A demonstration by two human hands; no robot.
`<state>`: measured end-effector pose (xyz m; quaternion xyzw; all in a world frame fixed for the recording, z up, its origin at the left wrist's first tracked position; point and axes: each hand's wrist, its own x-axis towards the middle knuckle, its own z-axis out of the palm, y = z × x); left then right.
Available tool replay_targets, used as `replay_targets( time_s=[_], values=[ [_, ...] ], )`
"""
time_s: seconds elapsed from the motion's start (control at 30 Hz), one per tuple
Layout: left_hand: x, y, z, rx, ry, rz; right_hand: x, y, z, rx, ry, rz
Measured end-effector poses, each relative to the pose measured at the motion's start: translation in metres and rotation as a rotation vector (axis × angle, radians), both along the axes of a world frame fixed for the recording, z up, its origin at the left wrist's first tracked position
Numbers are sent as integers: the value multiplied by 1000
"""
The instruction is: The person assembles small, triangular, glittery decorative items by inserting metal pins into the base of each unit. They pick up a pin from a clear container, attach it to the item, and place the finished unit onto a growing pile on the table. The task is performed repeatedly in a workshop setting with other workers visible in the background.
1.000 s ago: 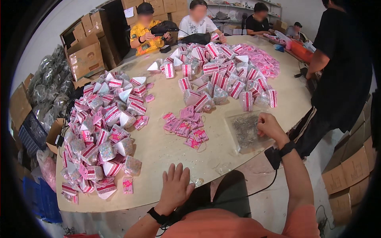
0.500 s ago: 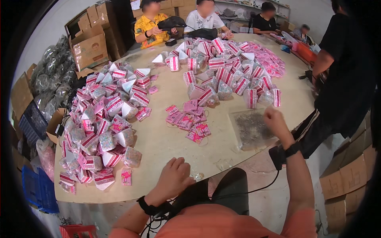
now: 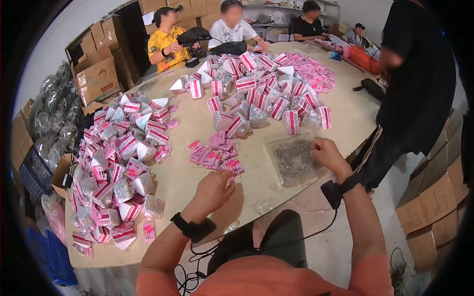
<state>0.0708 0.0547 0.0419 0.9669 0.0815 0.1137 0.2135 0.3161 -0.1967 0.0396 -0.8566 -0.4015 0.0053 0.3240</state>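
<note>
Several pink printed cards with thin loops lie in a small pile [image 3: 216,150] at the middle of the table. My left hand [image 3: 216,193] is at the near edge of this pile, its fingers bent and a little apart, the fingertips by the closest card. To the right, a shallow clear tray [image 3: 274,160] holds many tiny thin metallic pieces [image 3: 294,158]. Over the tray's right edge is my right hand [image 3: 328,155], fingers curled and pressed together. Whatever they hold, if anything, is too small to make out.
Wedge-shaped, cake-slice-like packs fill a large heap [image 3: 121,172] on the left and another heap [image 3: 271,93] at the far middle. More pink cards [image 3: 313,71] lie behind. A person in black [image 3: 419,84] stands at the right; others sit across the table. A cable [image 3: 321,232] hangs before me.
My left hand has moved forward to the pink cards. My right hand has stayed over the tray's right side, its fingers turning downward. The whole view has shifted a little.
</note>
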Motion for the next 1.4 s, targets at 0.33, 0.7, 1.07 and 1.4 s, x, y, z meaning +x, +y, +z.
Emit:
replay_targets(
  time_s=[0.33, 0.7, 1.07, 1.4],
  values=[
    [9, 12, -11, 28, -76, -2, -10, 5, 6, 168, 377, -83],
    [51, 18, -39, 194, -211, -67, -10, 6, -2, 248, 312, -89],
    [43, 38, -31, -537, -414, 181, -12, 4, 4, 299, 304, -176],
    [-6, -15, -8, -1389, -389, 215, -125, 45, 5, 647, 733, 91]
  ],
)
